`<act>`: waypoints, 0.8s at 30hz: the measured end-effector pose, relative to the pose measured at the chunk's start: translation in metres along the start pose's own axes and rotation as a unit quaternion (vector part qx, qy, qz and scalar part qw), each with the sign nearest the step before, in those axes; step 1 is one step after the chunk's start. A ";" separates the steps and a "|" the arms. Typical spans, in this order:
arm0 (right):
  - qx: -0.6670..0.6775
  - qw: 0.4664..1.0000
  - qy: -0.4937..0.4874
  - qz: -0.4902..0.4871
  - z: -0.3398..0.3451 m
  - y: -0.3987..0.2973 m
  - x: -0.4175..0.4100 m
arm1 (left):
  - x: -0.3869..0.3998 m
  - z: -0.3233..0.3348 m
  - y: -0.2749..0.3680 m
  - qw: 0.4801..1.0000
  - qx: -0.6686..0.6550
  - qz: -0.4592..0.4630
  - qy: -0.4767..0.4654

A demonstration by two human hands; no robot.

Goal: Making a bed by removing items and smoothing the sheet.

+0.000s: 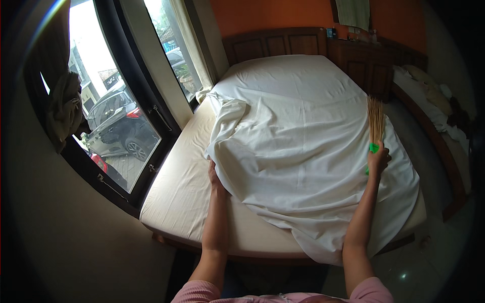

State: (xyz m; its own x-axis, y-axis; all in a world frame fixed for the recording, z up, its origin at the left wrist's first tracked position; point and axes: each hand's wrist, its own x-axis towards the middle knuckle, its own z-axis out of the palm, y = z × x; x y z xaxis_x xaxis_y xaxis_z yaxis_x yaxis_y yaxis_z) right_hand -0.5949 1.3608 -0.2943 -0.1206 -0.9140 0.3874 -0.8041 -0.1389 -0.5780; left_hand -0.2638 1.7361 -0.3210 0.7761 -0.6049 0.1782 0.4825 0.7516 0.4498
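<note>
A rumpled white sheet [288,151] lies spread across the bed, with its left edge bunched into folds. My left hand [213,176] is at that edge and grips the cloth, most of its fingers hidden behind a raised fold. Over the right side of the bed, my right hand [378,161] is closed around the green-wrapped handle of a stick broom [376,119]. The broom's thin bristles point away from me, towards the headboard. Under the sheet, the cream-covered mattress [178,197] shows along the left side and the near edge.
A carved wooden headboard [276,41] stands at the far end, next to a wooden cabinet [360,62] with small items on top. Windows [117,102] with knotted curtains [66,110] line the left. At right is another low bed [428,100] holding bedding, across a strip of tiled floor [413,261].
</note>
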 end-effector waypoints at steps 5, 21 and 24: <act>0.254 0.902 0.027 -0.347 0.004 -0.042 -0.033 | -0.004 0.014 -0.002 0.998 0.044 0.044 0.000; 0.201 0.673 -0.390 -0.596 -0.021 -0.123 -0.219 | -0.017 0.008 0.015 0.984 0.145 0.043 -0.094; 0.162 0.656 -0.352 -0.648 0.003 -0.120 -0.221 | -0.014 0.008 0.007 0.964 0.212 0.003 -0.158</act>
State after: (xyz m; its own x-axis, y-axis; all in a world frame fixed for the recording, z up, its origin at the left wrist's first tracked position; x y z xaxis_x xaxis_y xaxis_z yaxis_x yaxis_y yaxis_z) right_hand -0.4700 1.5780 -0.3126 0.9324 0.1181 0.3417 0.2138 -0.9422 -0.2578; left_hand -0.2746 1.7479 -0.3130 0.5834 -0.7018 0.4088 0.2171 0.6198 0.7542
